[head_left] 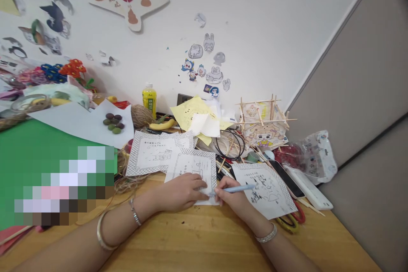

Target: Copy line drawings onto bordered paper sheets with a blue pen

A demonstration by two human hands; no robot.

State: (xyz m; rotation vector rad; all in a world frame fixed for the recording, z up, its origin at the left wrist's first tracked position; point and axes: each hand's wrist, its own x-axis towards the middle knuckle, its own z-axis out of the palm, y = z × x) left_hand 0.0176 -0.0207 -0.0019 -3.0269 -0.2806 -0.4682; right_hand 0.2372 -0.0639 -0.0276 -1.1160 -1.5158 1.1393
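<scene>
My right hand grips a light blue pen, its tip at the lower right border of a white sheet with a drawn patterned edge and a small sketch. Lying over the lower part of that sheet, my left hand presses it against the table with fingers stretched out. A second drawn sheet with handwriting and a building sketch lies behind, partly under the first. To the right of my right hand rests a third sheet with handwriting and ink drawings.
Behind the sheets stand a yellow drink bottle, a twine ball, a banana and a small stick frame. A phone and scissors lie at right. A green board covers the left.
</scene>
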